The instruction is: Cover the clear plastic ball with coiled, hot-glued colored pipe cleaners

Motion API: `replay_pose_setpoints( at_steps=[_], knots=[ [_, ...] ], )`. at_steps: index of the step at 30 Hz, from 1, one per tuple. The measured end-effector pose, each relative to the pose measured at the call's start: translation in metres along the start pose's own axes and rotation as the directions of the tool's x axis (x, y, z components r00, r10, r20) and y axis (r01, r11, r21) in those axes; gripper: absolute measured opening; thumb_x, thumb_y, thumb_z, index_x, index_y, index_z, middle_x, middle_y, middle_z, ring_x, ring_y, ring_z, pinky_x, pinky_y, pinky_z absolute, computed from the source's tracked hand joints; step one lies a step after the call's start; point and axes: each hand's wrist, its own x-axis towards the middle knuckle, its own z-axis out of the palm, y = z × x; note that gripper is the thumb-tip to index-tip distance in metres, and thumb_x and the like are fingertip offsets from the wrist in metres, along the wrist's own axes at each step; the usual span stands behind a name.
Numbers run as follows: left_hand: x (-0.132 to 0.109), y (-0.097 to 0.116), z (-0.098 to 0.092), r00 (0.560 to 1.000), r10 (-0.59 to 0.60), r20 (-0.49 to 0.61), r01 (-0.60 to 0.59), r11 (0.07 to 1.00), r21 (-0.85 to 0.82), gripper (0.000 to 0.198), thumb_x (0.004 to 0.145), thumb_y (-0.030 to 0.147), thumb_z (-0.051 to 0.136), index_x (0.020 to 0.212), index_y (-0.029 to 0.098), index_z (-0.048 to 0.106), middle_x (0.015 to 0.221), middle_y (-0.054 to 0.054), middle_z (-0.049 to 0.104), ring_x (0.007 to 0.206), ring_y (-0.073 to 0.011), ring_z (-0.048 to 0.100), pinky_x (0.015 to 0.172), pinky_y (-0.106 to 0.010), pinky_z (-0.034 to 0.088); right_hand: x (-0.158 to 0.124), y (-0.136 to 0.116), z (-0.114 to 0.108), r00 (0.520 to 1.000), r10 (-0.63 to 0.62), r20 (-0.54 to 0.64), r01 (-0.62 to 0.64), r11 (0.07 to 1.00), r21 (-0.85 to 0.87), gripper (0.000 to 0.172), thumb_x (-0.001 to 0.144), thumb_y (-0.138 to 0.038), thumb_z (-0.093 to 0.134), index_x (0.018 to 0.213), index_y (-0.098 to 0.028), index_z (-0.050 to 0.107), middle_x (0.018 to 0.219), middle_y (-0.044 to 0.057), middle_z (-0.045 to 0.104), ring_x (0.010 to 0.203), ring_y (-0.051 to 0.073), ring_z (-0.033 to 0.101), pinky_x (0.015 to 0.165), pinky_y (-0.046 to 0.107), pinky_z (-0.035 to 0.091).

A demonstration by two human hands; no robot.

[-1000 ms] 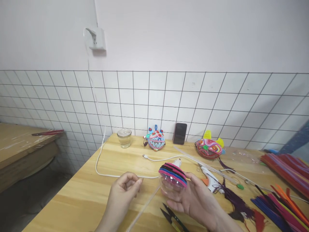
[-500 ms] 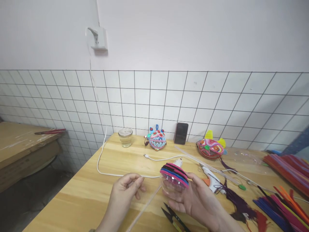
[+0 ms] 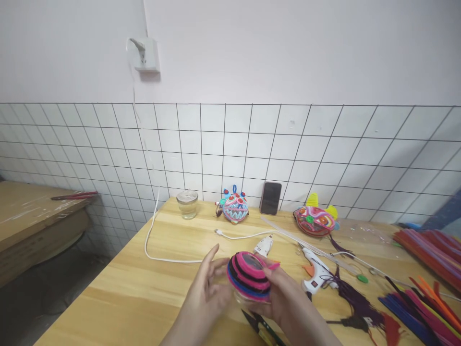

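Observation:
A clear plastic ball (image 3: 248, 278) has pink, black and blue fuzzy pipe cleaners coiled over its top. My right hand (image 3: 288, 300) is closed on the ball's right side, its thumb near a pink pipe cleaner end. My left hand (image 3: 205, 298) is close to the ball's left side, fingers apart and somewhat blurred; it does not appear to grip anything. Below the ball, black thread snips (image 3: 261, 327) lie partly hidden. Behind the ball is a white glue gun (image 3: 264, 245), its lower part hidden.
A second glue gun (image 3: 317, 274) lies right of my hands, near a purple tassel (image 3: 360, 300) and loose pipe cleaners (image 3: 410, 310). Along the wall stand a glass cup (image 3: 188, 204), decorated balls (image 3: 235, 207) (image 3: 315, 218) and a phone (image 3: 271, 198). A white cable (image 3: 173, 260) crosses the table.
My left hand has moved right and up close to the ball. The ball has tilted so its coiled top faces me, and it has shifted slightly left with my right hand.

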Motion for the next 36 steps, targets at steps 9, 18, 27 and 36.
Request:
replay_pose_setpoints(
  at_steps=[9, 18, 27, 36],
  knots=[
    [-0.016, 0.007, 0.027, 0.993, -0.086, 0.087, 0.1, 0.979, -0.177, 0.116, 0.054, 0.041, 0.082, 0.143, 0.027, 0.009, 0.139, -0.018, 0.041, 0.124, -0.0341, 0.045, 0.095, -0.041, 0.044, -0.007, 0.027, 0.009, 0.87, -0.491, -0.043, 0.454, 0.833, -0.315, 0.066, 0.074, -0.047, 0.069, 0.128, -0.027, 0.037, 0.13, 0.01, 0.053, 0.115, 0.026, 0.052, 0.094, 0.037, 0.043],
    [-0.02, 0.013, 0.032, 0.995, -0.095, -0.005, 0.092, 0.98, -0.178, 0.107, 0.061, 0.038, 0.079, 0.144, 0.024, 0.013, 0.138, -0.017, 0.047, 0.123, -0.0311, 0.048, 0.098, -0.037, 0.044, -0.009, 0.043, 0.005, 0.764, -0.644, -0.024, 0.539, 0.658, -0.526, 0.058, 0.074, -0.04, 0.069, 0.126, -0.03, 0.045, 0.132, 0.007, 0.051, 0.123, 0.029, 0.044, 0.106, 0.043, 0.027],
    [-0.021, 0.019, 0.03, 0.996, -0.083, -0.036, 0.078, 0.989, -0.126, 0.101, 0.062, 0.039, 0.078, 0.142, 0.022, 0.018, 0.139, -0.015, 0.047, 0.125, -0.0281, 0.047, 0.097, -0.031, 0.044, -0.017, 0.031, 0.012, 0.813, -0.581, 0.038, 0.498, 0.661, -0.561, 0.057, 0.076, -0.047, 0.066, 0.125, -0.027, 0.043, 0.133, 0.008, 0.051, 0.126, 0.027, 0.042, 0.107, 0.041, 0.027],
    [-0.022, 0.025, 0.028, 0.992, -0.085, -0.097, 0.08, 0.995, -0.063, 0.089, 0.066, 0.04, 0.074, 0.14, 0.023, 0.028, 0.136, -0.013, 0.051, 0.124, -0.0277, 0.047, 0.098, -0.032, 0.044, -0.016, 0.028, 0.015, 0.759, -0.629, 0.166, 0.582, 0.543, -0.605, 0.046, 0.078, -0.037, 0.065, 0.12, -0.029, 0.05, 0.125, 0.007, 0.058, 0.118, 0.029, 0.051, 0.099, 0.04, 0.039]
  ],
)
